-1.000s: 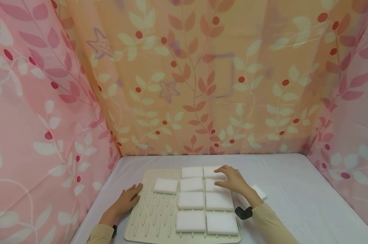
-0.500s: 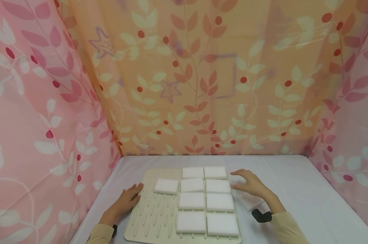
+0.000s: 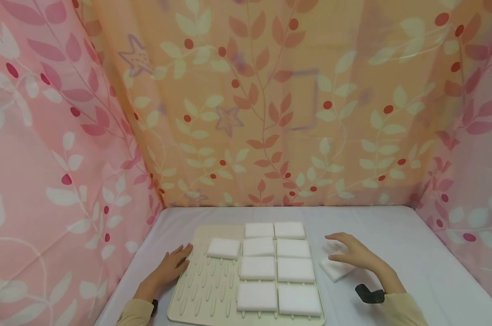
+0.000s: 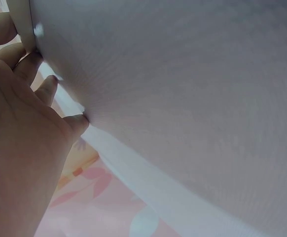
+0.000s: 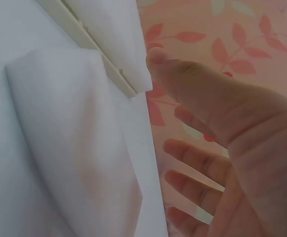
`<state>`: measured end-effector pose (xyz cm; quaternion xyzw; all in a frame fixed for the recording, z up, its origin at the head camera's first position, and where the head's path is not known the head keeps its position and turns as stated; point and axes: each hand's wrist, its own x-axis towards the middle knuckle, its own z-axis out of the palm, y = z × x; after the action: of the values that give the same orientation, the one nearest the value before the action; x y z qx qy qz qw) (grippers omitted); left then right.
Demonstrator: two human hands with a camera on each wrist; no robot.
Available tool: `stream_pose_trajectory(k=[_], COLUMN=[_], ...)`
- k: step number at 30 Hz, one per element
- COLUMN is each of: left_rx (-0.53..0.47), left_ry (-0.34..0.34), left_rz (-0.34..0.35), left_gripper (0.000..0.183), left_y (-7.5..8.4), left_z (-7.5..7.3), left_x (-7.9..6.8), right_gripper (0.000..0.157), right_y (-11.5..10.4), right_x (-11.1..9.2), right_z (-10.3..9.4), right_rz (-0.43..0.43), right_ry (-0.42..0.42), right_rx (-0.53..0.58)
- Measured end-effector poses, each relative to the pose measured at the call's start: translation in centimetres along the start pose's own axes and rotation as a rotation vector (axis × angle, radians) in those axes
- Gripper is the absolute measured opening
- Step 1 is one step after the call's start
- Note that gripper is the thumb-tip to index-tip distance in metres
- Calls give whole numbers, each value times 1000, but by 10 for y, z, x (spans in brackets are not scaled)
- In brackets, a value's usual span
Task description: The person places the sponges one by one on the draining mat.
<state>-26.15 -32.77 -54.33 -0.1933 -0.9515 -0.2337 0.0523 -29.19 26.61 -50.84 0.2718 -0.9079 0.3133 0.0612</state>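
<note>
A pale green ridged mat (image 3: 205,290) lies on the table, bearing white sponge-like blocks: two columns fill its right side, and one block (image 3: 223,248) sits left of them near the back. My left hand (image 3: 171,266) rests on the table with its fingertips at the mat's left edge. To the right of the mat, my right hand (image 3: 358,252) hovers with spread, bent fingers and nothing in its grasp. Beneath it a loose white block (image 3: 335,269) lies on the table, partly hidden by the hand. The right wrist view shows this block (image 5: 74,133) below the hand (image 5: 222,143).
A white cloth covers the table (image 3: 425,271). Floral curtains enclose it, with an orange one (image 3: 262,113) at the back, a pink one (image 3: 62,172) at the left and another (image 3: 474,203) at the right.
My right hand has moved right, from above the blocks at the mat's back right to above the loose block on the table. The left hand has stayed at the mat's edge.
</note>
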Motion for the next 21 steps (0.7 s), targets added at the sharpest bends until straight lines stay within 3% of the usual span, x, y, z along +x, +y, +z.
stream_pose_trajectory(k=[7, 21], left_rx=[6, -5], left_ry=[5, 1], left_rz=[-5, 5], left_gripper=[50, 50], left_y=[2, 3], left_z=[-1, -1], left_x=[0, 0], right_gripper=[64, 73], right_y=[6, 10], right_x=[-15, -31], right_z=[-5, -12], right_rz=[14, 46], right_ry=[-18, -144], right_rx=[-42, 37])
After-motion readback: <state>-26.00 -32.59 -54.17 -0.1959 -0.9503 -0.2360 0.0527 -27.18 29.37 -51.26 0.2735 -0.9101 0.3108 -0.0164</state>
